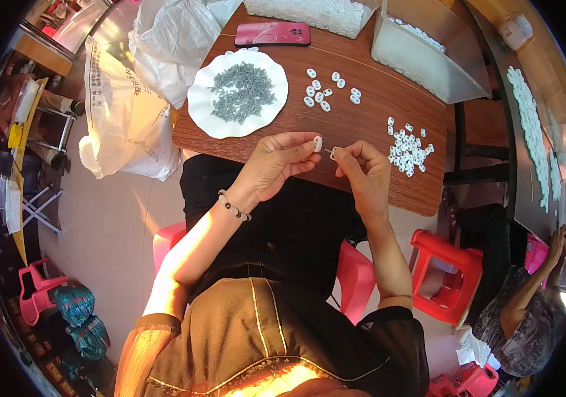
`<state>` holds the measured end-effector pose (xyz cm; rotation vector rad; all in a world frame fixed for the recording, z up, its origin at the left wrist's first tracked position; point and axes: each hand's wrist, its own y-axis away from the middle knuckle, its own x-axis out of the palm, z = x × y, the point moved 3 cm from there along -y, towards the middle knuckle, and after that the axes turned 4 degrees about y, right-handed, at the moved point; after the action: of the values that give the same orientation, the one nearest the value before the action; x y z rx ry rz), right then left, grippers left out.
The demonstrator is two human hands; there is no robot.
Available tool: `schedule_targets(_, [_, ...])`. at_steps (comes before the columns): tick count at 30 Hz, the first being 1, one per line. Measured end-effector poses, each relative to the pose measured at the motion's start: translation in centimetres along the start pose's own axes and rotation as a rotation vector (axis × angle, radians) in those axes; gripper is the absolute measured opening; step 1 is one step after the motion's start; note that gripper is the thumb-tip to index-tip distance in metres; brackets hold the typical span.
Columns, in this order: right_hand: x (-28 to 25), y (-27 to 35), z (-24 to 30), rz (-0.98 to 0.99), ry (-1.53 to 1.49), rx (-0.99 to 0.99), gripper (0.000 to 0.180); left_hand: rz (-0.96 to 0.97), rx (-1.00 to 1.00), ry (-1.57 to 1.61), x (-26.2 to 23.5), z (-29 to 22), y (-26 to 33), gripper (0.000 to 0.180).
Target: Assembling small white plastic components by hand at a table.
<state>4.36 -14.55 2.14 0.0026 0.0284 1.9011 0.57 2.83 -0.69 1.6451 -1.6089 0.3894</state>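
Hands: left hand [276, 162] pinches small white oval plastic piece [317, 143], right hand [361, 171] grips what looks like a thin grey pin [330, 151], tip toward it | brown wooden table [362, 126] | white scalloped plate [207, 106] of grey pins within reach | loose white pieces [407, 149] beside right hand

Landmark: the brown wooden table [362, 126]. At its far edge lies a pink phone [272, 33], flanked to the right by two clear plastic bins [428, 56] of white pieces. Left of the table, on the tiled floor, rest white sacks [131, 112]. Below the table's right corner stands a red plastic stool [448, 271]; a pink stool [356, 278] sits under its near edge. Right of the table, a second person [527, 317] sits at a neighbouring bench [527, 192] strewn with white pieces. Far left, a small pink chair [35, 298].
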Motion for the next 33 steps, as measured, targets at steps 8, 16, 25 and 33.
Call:
schedule_targets(8, [0.08,-0.11,0.26,-0.01,0.081,-0.026,0.016,-0.002,0.015,-0.051,0.24,-0.05,0.26,0.029])
schedule_targets(16, [0.03,-0.04,0.15,-0.012,0.125,-0.021,0.017,-0.004,0.029,-0.086,0.5,-0.22,0.45,0.029])
schedule_targets(25, [0.06,0.17,0.31,-0.011,0.122,-0.024,0.017,-0.007,0.034,-0.127,0.77,-0.36,0.63,0.028])
schedule_targets(33, [0.38,0.4,0.44,-0.013,0.123,-0.006,0.013,-0.001,0.059,-0.191,0.77,-0.68,0.89,0.026])
